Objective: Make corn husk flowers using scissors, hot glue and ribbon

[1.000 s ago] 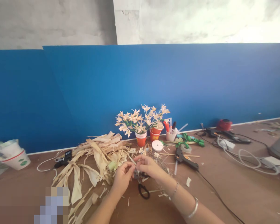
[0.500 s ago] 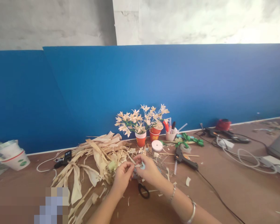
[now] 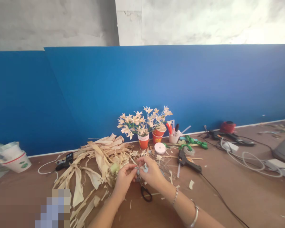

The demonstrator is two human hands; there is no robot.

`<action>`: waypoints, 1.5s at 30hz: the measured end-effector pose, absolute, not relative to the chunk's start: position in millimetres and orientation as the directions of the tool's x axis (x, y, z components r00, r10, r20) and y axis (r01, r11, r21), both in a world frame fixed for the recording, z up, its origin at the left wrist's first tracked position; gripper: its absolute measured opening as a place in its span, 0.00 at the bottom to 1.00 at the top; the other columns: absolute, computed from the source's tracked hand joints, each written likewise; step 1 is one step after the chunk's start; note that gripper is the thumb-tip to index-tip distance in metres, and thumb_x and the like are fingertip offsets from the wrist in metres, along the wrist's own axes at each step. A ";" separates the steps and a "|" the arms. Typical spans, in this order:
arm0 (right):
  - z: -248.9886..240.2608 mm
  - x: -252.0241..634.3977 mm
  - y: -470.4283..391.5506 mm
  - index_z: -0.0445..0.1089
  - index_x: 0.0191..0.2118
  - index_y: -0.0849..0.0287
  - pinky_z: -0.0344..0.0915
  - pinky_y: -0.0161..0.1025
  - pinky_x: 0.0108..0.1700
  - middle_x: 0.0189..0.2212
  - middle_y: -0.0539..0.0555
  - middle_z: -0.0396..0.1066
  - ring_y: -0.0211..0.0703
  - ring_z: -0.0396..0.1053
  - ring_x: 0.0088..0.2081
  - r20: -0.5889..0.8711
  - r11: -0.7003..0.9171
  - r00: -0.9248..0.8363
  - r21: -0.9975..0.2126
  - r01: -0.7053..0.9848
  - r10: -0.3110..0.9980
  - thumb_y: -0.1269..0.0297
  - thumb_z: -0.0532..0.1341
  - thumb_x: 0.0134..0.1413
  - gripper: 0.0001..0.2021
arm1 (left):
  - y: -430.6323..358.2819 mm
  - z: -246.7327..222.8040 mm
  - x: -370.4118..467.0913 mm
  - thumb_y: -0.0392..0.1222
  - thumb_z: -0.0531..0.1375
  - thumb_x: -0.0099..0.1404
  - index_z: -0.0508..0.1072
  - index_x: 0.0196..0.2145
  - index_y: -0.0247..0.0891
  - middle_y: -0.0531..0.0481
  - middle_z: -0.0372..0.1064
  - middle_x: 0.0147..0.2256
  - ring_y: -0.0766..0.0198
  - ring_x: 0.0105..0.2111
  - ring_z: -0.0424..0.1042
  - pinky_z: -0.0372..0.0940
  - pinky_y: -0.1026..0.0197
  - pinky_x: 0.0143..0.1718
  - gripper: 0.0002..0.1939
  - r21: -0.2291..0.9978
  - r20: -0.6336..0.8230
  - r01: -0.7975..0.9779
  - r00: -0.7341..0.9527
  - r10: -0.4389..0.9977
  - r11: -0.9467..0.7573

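My left hand and my right hand meet at the middle of the table, fingertips pinched close together. A small pale piece shows between them, mostly covered by the fingers, so its kind is unclear. Under my hands lies a pair of scissors with a black handle loop; its blades are largely hidden. Left of my left hand spreads a heap of dried corn husks. Just beyond my fingers stand artificial flowers with cream petals in a red and white paper cup.
A white tape roll sits behind my right hand. To the right lies a black glue gun with a trailing cord. A cup of pens, green ribbon and white cables line the back. Paper cups stand far left.
My fingertips have shifted slightly and drawn closer together. The pale strip that stuck up by my right fingers is now mostly out of sight.
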State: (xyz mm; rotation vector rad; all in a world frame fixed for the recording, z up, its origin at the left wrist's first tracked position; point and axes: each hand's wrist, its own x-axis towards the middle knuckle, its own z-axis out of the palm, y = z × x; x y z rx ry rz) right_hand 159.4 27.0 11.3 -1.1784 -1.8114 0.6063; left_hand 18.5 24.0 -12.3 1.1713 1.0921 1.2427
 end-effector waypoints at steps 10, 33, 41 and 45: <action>6.4 160.2 33.0 0.66 0.37 0.59 0.60 0.35 0.35 0.28 0.49 0.69 0.39 0.66 0.31 0.321 0.352 -0.147 -0.869 0.348 0.936 0.75 0.55 0.40 0.14 | 26.6 -17.0 17.3 0.47 0.61 0.51 0.69 0.30 0.34 0.54 0.68 0.16 0.71 0.13 0.61 0.54 0.69 0.14 0.13 0.994 0.006 -0.108 0.048 0.999 -0.001; 9.5 158.5 22.6 0.65 0.41 0.58 0.55 0.42 0.44 0.38 0.53 0.66 0.46 0.60 0.42 0.524 0.590 -0.296 -0.584 0.558 0.799 0.77 0.57 0.38 0.19 | 25.7 -19.3 16.4 0.47 0.60 0.52 0.68 0.26 0.34 0.56 0.65 0.18 0.71 0.14 0.60 0.56 0.68 0.17 0.12 0.996 0.062 -0.062 0.074 0.995 -0.058; 10.7 158.3 20.1 0.64 0.41 0.57 0.51 0.40 0.42 0.31 0.51 0.67 0.43 0.61 0.37 0.585 0.624 -0.322 -0.440 0.645 0.745 0.80 0.54 0.42 0.17 | 27.5 -19.2 16.7 0.45 0.63 0.50 0.70 0.31 0.33 0.54 0.67 0.19 0.68 0.18 0.64 0.58 0.67 0.18 0.13 0.993 0.033 -0.117 0.082 0.996 -0.023; 11.1 158.8 19.9 0.64 0.41 0.57 0.51 0.40 0.42 0.31 0.51 0.68 0.43 0.61 0.37 0.593 0.618 -0.296 -0.464 0.635 0.749 0.79 0.55 0.43 0.17 | 28.4 -17.2 16.2 0.44 0.64 0.48 0.72 0.33 0.33 0.53 0.69 0.20 0.66 0.19 0.66 0.59 0.66 0.18 0.15 0.993 0.019 -0.117 0.087 0.996 -0.009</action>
